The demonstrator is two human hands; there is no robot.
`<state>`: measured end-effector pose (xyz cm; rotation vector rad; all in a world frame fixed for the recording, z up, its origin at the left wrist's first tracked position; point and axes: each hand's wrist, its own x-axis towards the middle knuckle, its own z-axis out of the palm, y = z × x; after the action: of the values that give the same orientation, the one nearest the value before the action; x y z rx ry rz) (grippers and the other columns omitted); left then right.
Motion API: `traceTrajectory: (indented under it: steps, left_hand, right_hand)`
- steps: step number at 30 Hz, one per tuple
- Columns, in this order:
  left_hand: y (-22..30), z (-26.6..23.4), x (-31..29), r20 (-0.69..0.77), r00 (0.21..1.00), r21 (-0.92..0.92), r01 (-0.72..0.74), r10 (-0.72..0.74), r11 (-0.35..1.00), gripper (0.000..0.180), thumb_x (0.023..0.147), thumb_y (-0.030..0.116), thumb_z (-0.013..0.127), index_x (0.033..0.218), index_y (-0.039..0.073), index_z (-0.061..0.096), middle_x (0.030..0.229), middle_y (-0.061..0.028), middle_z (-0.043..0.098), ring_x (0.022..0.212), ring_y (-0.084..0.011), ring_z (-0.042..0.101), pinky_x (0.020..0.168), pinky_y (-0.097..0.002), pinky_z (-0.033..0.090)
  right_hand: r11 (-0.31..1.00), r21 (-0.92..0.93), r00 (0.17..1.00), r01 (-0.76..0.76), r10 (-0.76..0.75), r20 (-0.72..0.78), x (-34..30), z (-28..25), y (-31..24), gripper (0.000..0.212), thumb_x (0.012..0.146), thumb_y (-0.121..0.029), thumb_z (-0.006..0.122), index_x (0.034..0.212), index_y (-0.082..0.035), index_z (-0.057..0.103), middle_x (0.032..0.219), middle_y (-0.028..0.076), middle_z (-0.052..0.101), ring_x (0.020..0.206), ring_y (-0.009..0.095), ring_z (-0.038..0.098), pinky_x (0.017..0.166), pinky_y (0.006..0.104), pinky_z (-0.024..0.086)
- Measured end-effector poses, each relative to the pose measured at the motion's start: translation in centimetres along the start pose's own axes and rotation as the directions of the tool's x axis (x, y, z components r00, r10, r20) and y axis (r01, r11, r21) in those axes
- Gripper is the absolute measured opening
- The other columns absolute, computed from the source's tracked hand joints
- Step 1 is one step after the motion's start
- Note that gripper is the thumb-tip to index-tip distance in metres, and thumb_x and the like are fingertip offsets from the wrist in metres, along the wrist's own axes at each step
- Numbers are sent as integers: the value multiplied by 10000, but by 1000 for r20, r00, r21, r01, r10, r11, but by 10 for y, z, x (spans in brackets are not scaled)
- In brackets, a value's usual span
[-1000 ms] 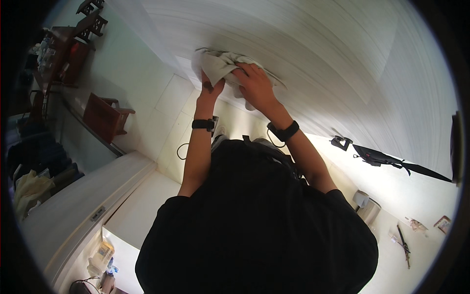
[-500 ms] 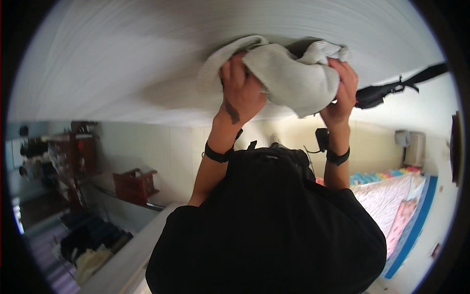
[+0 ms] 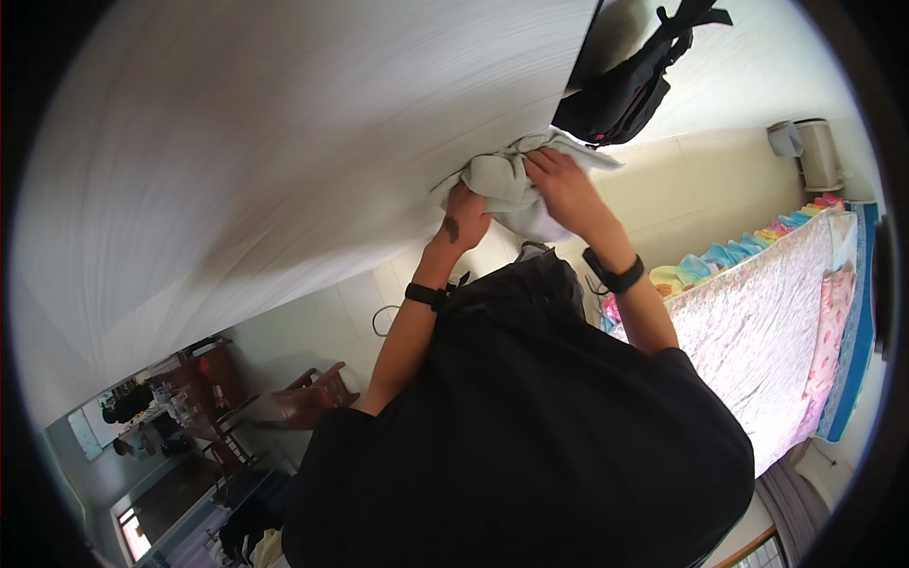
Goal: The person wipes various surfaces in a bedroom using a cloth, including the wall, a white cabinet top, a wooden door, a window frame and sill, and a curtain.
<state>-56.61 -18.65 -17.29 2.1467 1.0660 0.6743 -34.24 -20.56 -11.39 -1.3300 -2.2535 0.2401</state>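
Observation:
A pale grey cloth, bunched and folded, is at the near right edge of a broad white surface. My left hand is closed on its left side, the fingers partly hidden in the folds. On the other side my right hand grips the cloth from above with bent fingers. One corner of the cloth trails out to the right past my right hand, and a lower part hangs between my wrists. Both wrists wear black bands.
A black bag with straps is beside the white surface's right edge. Further right are a bed with a floral sheet and a grey bin. Left of me stand a reddish wooden chair and dark wooden furniture.
My view has turned, so the white surface now slants and the bag appears nearer the cloth. My hands have come closer together and lower in view, still gripping the cloth, which is more bunched.

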Motion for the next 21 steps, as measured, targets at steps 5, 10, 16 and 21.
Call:
traceTrajectory:
  steps: [5,10,16,21]
  left_hand:
    - [1,11,-7,-225,970,138,-61,92,989,547,788,-39,509,1335,-20,519,1316,-256,547,1197,-488,479,1056,-532,363]
    - [11,28,-13,-365,930,213,36,46,977,573,721,-43,531,1293,-12,557,1300,-246,533,1189,-480,461,1044,-557,349]
    - [33,49,-19,-524,850,298,233,-46,926,554,687,-61,557,1233,20,603,1310,-220,523,1238,-443,437,1065,-563,331]
    - [52,47,-23,-597,798,274,305,-88,912,470,751,-26,534,1209,42,611,1255,-183,560,1206,-409,475,1047,-523,375]
  right_hand:
    - [991,132,999,-10,14,-29,3,22,14,551,657,66,602,1204,35,544,1210,145,530,1145,357,480,962,421,417]
    - [991,129,999,38,-37,-6,5,19,14,536,676,81,596,1208,50,543,1224,170,523,1146,362,484,963,428,421]
    - [996,-27,993,79,-77,93,9,28,11,471,730,27,592,1197,55,541,1170,166,523,1082,361,495,953,463,421]
    - [986,-87,988,144,-138,74,14,31,10,480,716,-46,649,1183,20,562,1141,142,542,1093,360,501,922,493,405]
